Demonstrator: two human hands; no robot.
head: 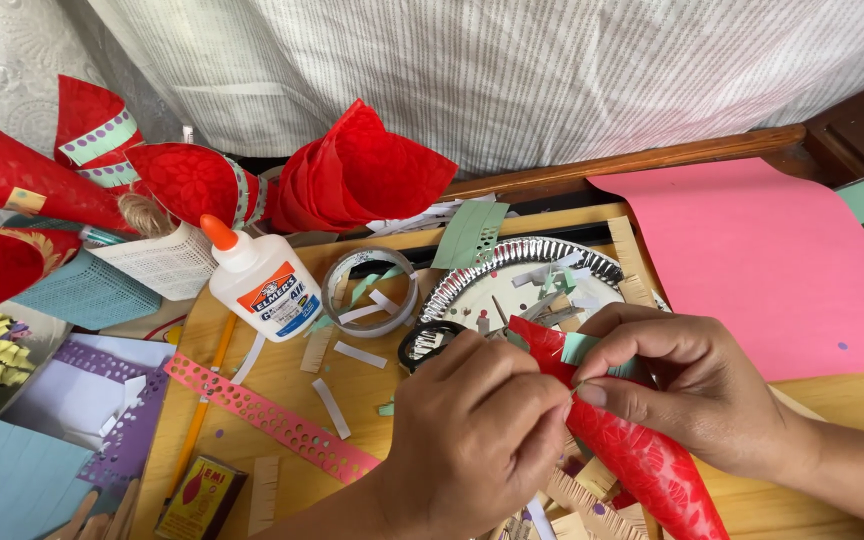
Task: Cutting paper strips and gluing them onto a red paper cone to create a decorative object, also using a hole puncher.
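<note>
Both hands' fingers (592,392) pinch pale green strip (580,348) onto red patterned paper cone (642,460), w/ embossed florals.

Home craft table: wooden tabletop (282,385) strewn with paper scraps, white glue bottle with orange cap (260,280), clear tape roll (370,291), red embossed paper cones (362,170), pink paper sheet (772,260), pale curtain (492,70) behind.

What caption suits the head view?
Both hands press a green strip onto a red paper roll.

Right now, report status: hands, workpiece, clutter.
Left hand grips red paper cone. Right hand pinches green strip onto it. Scissors, paper scraps close by.
</note>
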